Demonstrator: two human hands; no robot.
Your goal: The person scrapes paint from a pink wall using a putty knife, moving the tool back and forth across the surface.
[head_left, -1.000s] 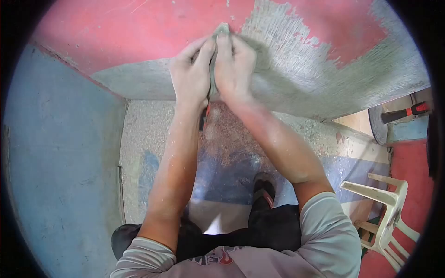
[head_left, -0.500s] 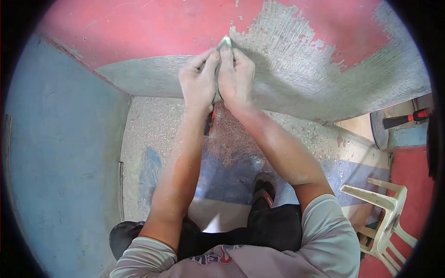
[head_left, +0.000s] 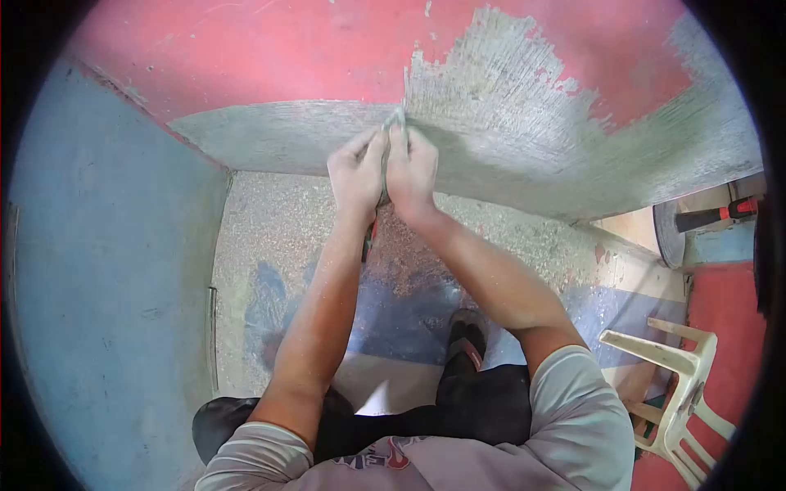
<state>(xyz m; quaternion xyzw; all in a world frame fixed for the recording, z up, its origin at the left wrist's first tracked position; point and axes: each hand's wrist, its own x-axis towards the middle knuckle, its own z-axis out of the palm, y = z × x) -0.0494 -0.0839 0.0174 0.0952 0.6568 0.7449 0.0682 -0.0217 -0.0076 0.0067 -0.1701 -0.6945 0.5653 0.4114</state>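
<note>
My left hand (head_left: 357,173) and my right hand (head_left: 411,170) are pressed close together, fingers closed around a narrow grey-green scraper (head_left: 399,116). Only its tip and a strip between the palms show; the rest is hidden by my fingers. Pale dust coats both hands. The tip meets the wall (head_left: 491,90) near the lower edge of the red paint (head_left: 270,49). To the right of the hands, the paint is stripped to rough grey with many fine scratch lines.
Paint flakes litter the floor (head_left: 270,213) and a blue sheet (head_left: 401,327). A red and black tool (head_left: 368,241) lies below my hands. A blue wall (head_left: 115,245) stands at left. At right are a cream plastic chair (head_left: 692,376) and a red-black handled tool (head_left: 720,214).
Both hands have moved down along the wall together with the scraper, from over the red paint to around its lower edge. The grip looks the same.
</note>
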